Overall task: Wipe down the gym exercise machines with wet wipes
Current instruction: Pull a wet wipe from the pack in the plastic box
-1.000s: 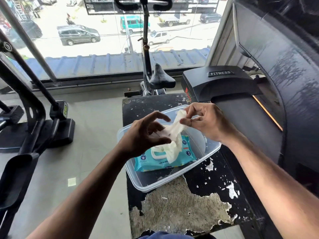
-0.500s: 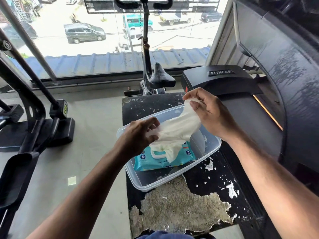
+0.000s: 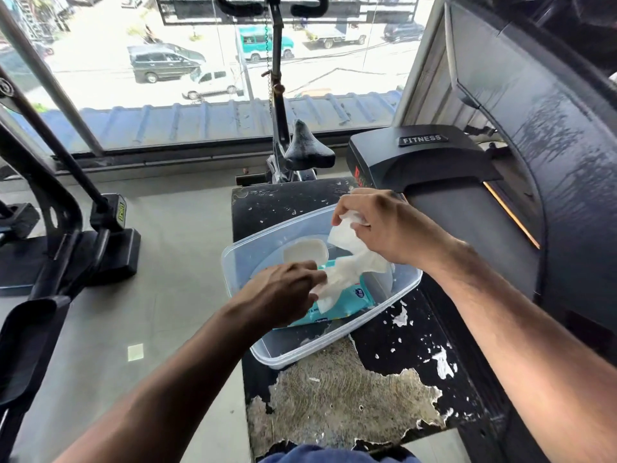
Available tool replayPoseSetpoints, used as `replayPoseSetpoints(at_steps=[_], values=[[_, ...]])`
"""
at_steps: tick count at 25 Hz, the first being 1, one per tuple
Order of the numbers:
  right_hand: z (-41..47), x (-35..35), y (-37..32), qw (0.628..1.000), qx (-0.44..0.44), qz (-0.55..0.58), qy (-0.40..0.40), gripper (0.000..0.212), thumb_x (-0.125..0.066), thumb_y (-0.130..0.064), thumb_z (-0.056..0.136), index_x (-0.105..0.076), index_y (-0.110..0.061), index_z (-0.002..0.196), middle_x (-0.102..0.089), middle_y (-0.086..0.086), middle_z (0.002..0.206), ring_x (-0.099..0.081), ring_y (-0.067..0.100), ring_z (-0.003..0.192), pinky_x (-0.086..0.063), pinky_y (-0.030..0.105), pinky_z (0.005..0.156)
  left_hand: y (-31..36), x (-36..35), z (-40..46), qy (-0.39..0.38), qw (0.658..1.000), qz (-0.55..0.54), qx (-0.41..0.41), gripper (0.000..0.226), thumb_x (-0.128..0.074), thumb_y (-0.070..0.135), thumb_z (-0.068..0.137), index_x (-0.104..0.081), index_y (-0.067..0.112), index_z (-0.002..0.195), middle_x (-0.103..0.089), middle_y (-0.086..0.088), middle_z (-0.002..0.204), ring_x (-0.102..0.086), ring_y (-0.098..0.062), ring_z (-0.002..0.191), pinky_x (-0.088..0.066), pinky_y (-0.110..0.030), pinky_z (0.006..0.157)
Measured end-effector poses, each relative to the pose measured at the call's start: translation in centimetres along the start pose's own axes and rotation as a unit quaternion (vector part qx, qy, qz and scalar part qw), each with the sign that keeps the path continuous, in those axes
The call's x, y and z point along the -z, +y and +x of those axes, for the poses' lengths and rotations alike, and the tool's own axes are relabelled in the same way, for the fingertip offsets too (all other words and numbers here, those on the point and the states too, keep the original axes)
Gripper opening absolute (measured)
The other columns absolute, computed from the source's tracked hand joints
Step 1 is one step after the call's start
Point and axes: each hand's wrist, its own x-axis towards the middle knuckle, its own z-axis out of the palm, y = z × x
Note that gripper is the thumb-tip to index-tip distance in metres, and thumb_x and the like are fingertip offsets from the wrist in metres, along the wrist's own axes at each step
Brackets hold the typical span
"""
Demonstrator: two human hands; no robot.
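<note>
Wipe (image 3: pixel 350 265) pinched taut between left hand (image 3: pixel 283 292) and right hand (image 3: pixel 380 225); risk: tearing, or dragging next sheet from pack (image 3: pixel 347 300).

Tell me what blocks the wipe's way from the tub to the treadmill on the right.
Nothing visible does. Both hands, left and right, hold the wipe above the tub; the treadmill lies just beyond its rim.

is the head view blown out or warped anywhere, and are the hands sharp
Head view: the street through the window is overexposed; wide-angle bending curves the frame bars at left and the treadmill at right; the left hand, right hand and wipe are reasonably sharp.
</note>
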Motion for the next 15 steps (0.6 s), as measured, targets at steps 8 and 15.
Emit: replayPoseSetpoints(at_steps=[8, 15], values=[[-1.2, 2.5, -0.5, 0.989, -0.002, 0.077, 0.126, 0.035, -0.054, 0.011, 0.083, -0.071, -0.018, 0.091, -0.066, -0.003, 0.097, -0.066, 0.011, 0.092, -0.055, 0.03, 0.081, -0.3, -0.9, 1.0, -0.079, 0.99, 0.112, 0.022, 0.048, -0.056, 0.042, 0.096, -0.041, 0.03, 0.141, -0.071, 0.001, 0.119, -0.049, -0.026, 0.123, -0.038, -0.044, 0.099], [-2.6, 3.2, -1.3, 0.983, -0.02, 0.107, 0.151, 0.031, -0.059, 0.007, 0.087, -0.071, -0.02, 0.091, -0.07, -0.003, 0.102, -0.067, 0.013, 0.095, -0.053, 0.029, 0.081, -0.6, 0.6, 0.6, -0.068, 0.997, -0.004, 0.037, 0.081, -0.063, 0.035, 0.099, -0.015, 0.033, 0.164, -0.065, 0.016, 0.139, -0.047, -0.022, 0.133, -0.041, -0.04, 0.109]])
